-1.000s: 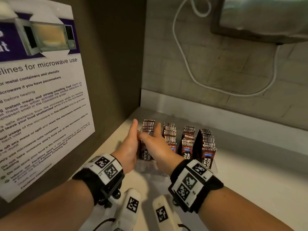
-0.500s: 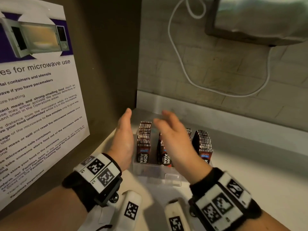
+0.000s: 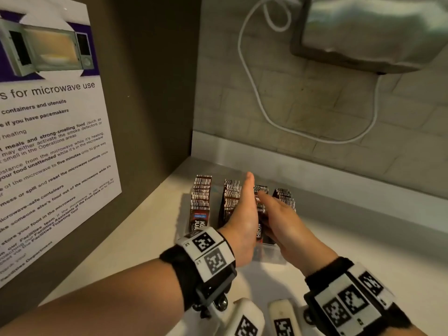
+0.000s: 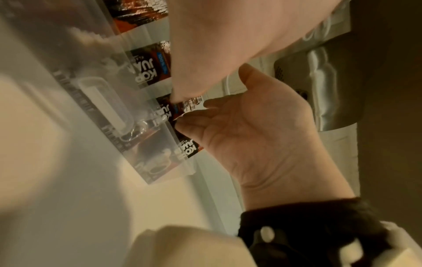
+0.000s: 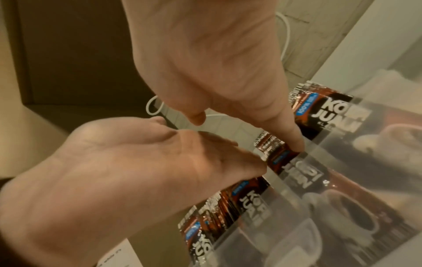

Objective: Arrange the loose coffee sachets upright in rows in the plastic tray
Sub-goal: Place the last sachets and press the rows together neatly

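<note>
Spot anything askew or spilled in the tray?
Nothing stands out. Four rows of sachets stand upright in the tray, none spilled on the counter. Left hand and right hand flank the third row, partly hiding it.

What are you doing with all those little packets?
A person is tidying coffee sachets that stand upright in four rows inside a clear plastic tray on a counter. The left hand and right hand are flat on either side of the third row, squeezing it straight. The other rows look neat already.
</note>
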